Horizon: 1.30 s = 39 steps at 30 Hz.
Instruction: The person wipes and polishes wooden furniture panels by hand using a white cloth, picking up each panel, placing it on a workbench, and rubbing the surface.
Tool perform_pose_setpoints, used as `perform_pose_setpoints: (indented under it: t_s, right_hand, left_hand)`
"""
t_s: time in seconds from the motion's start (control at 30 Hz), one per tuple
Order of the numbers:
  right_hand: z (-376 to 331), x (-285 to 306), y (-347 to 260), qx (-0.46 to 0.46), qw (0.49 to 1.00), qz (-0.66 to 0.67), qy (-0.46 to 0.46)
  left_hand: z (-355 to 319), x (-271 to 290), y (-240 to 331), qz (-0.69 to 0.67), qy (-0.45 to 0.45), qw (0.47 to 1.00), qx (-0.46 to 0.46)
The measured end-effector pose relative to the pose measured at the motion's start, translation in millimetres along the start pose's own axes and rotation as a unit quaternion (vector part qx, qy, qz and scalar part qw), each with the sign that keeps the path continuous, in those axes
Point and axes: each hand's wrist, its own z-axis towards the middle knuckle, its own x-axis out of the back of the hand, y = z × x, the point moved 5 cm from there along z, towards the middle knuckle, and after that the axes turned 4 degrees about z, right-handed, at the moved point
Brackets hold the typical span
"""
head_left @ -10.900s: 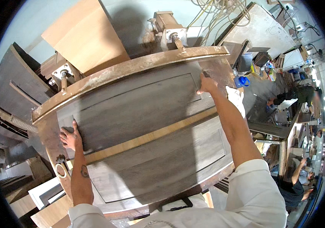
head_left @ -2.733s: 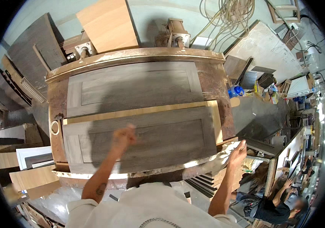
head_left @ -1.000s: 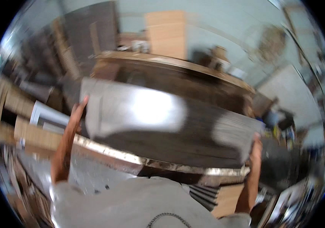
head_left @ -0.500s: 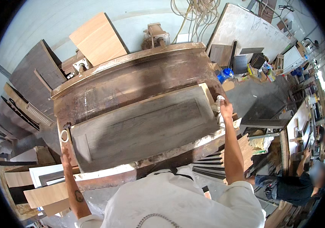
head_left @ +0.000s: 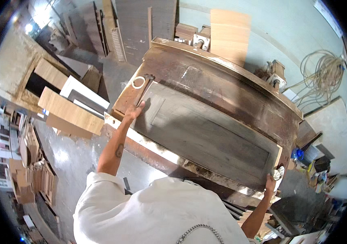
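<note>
A long grey-brown wooden panel (head_left: 206, 134) with a recessed rectangular outline lies on a worn brown metal bench (head_left: 222, 85). At its left end, my left hand (head_left: 134, 111) is closed on the edge, with the thumb over the top and the other fingers partly hidden. A hammer (head_left: 144, 87) lies beside that end, just past the hand, next to a cream ring like a tape roll (head_left: 138, 82). My right hand (head_left: 270, 183) is closed at the panel's right end, its fingers small and partly hidden. A crumpled white cloth-like thing (head_left: 278, 173) lies against that hand.
A raised ledge (head_left: 226, 63) runs along the bench's far side. A light wooden board (head_left: 230, 34) and two machine units, one a dusty motor (head_left: 277, 73), stand behind it. Coiled hoses (head_left: 322, 69) hang on the wall. Stacked boards (head_left: 72, 112) sit left of the bench.
My view has swung to the left, so the bench appears turned and farther right. Both hands remain at the panel's ends, the left now higher up its edge. The co-worker has left view.
</note>
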Motion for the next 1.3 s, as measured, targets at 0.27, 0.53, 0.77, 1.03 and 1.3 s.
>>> perform_pose_setpoints:
  t_s: [0.27, 0.53, 0.77, 1.03, 1.3]
  right_hand:
    - [-4, -31, -38, 0.06, 0.995, 0.082, -0.022]
    - [-12, -3, -22, 0.054, 0.986, -0.148, 0.054]
    - [-11, -13, -21, 0.051, 0.989, -0.105, 0.091]
    - [-11, -26, -5, 0.006, 0.997, -0.04, 0.059]
    - [-19, 40, 37, 0.047, 0.948, -0.146, 0.279]
  left_hand:
    - [19, 14, -56, 0.059, 0.017, 0.997, 0.037]
    - [-3, -12, 0, -0.041, -0.073, 0.994, -0.065]
    - [-43, -4, 17, -0.125, -0.067, 0.97, -0.195]
    - [22, -36, -20, 0.077, -0.006, 0.987, -0.144]
    - [-17, -42, 35, 0.193, 0.031, 0.968, -0.16]
